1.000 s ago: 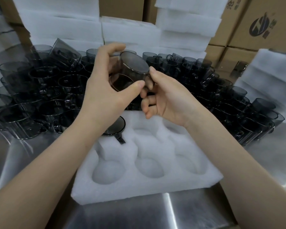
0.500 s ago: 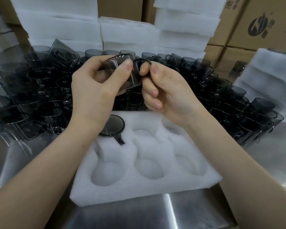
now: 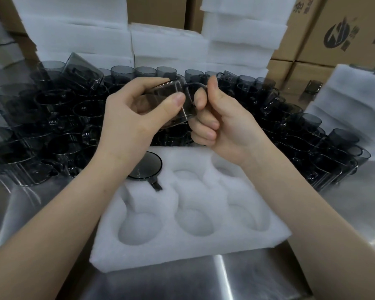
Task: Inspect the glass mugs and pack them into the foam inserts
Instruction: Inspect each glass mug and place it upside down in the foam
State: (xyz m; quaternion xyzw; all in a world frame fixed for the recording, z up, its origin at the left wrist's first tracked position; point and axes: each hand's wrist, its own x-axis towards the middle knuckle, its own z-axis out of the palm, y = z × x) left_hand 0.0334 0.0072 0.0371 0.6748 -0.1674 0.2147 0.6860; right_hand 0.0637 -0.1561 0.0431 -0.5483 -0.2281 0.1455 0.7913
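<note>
Inspection was seemingly served: above the foam insert (image 3: 204, 252) the glass mug (image 3: 171, 100) was gripped by the left hand (image 3: 126, 122), its handle (image 3: 195, 83) pinched by the right hand (image 3: 223, 126).

The only print is on the cardboard boxes (image 3: 312, 68) at the upper right: one carries a dark round logo (image 3: 338, 34), with cropped dark characters (image 3: 301, 6) beside it, too cut off and blurred to read.
</note>
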